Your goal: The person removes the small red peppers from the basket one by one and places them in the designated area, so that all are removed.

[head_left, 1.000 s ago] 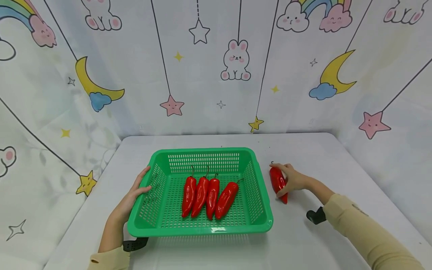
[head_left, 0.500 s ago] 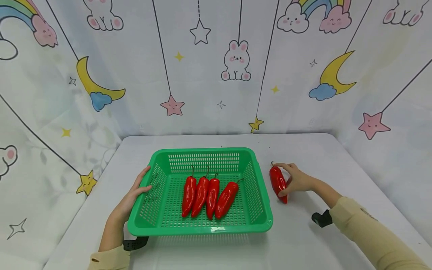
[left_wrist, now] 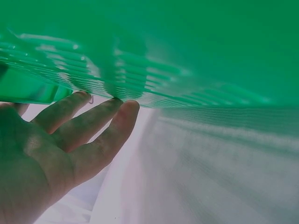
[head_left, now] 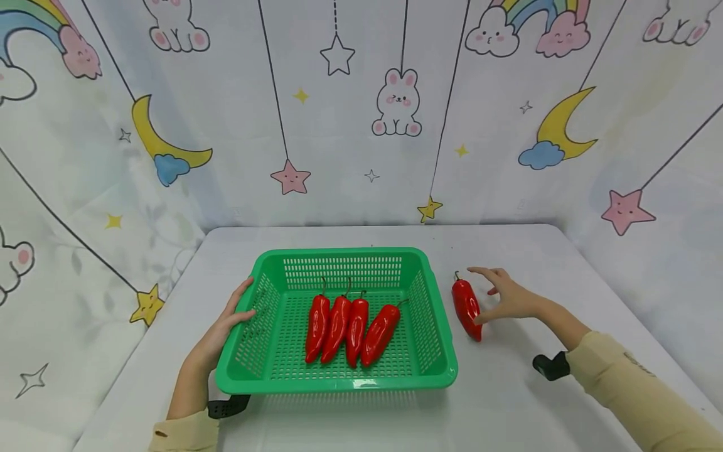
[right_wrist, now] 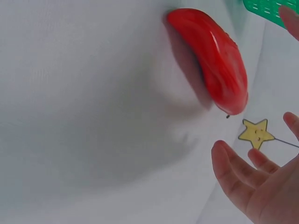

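In the head view a green plastic basket stands on the white table with several red chili peppers lying side by side in it. At its left side my left hand holds the rim, thumb over the edge. The left wrist view shows fingers of that hand against the outer mesh wall. One more red chili pepper lies on the table right of the basket. Just right of this pepper is my right hand, fingers spread apart and holding nothing. A gap between hand and pepper shows in the right wrist view.
The white table reaches back to a cloth backdrop printed with rabbits, moons and stars. Similar cloth hangs at both sides. Each wrist wears a black strap, such as the left strap.
My right hand has loosened from the lone pepper and drawn back to the right, its fingers opening wider. The pepper stays in place on the table. My left hand has stayed at the basket.
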Demonstrator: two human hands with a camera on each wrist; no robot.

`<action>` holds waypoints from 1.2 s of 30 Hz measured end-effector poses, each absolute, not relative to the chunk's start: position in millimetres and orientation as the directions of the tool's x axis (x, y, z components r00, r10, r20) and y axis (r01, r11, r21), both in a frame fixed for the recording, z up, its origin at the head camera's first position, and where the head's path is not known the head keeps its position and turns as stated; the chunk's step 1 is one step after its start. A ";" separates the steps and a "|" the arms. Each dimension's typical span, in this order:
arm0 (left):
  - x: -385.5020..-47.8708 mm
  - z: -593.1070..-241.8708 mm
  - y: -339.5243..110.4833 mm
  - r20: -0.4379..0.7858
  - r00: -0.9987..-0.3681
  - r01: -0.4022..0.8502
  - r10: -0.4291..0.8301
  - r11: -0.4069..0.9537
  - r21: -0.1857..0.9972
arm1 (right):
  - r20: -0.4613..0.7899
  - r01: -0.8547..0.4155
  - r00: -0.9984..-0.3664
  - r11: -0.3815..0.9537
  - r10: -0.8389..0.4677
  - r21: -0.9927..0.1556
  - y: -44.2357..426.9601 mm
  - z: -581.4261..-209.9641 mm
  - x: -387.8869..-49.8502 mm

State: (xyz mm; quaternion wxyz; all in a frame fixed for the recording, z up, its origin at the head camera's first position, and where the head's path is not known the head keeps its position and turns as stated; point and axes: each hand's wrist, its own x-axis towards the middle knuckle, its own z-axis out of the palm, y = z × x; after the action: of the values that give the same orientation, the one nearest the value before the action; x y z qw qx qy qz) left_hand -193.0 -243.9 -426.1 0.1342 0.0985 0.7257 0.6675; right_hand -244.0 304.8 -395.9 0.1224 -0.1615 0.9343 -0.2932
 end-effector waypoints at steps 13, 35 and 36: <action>-192.9 -423.6 -243.0 -0.052 -0.945 -0.024 0.324 0.089 0.996 | -0.027 -0.320 -0.913 0.756 -0.407 -0.570 305.4 -369.3 -239.9; -192.7 -424.6 -242.6 -0.051 -0.946 -0.023 0.321 0.093 0.995 | -0.011 -0.367 -0.882 0.702 -0.471 -0.610 273.0 -331.1 -235.3; -192.5 -424.6 -242.6 -0.054 -0.946 -0.026 0.320 0.091 0.995 | -0.010 -0.370 -0.880 0.699 -0.475 -0.612 271.1 -329.8 -235.3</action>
State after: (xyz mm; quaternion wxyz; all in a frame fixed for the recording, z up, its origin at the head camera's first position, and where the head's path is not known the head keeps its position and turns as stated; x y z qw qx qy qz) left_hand -192.5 -242.6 -424.6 0.1298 0.1013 0.7272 0.6664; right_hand -235.3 271.1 -329.8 0.0838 -0.2302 0.9178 -0.3125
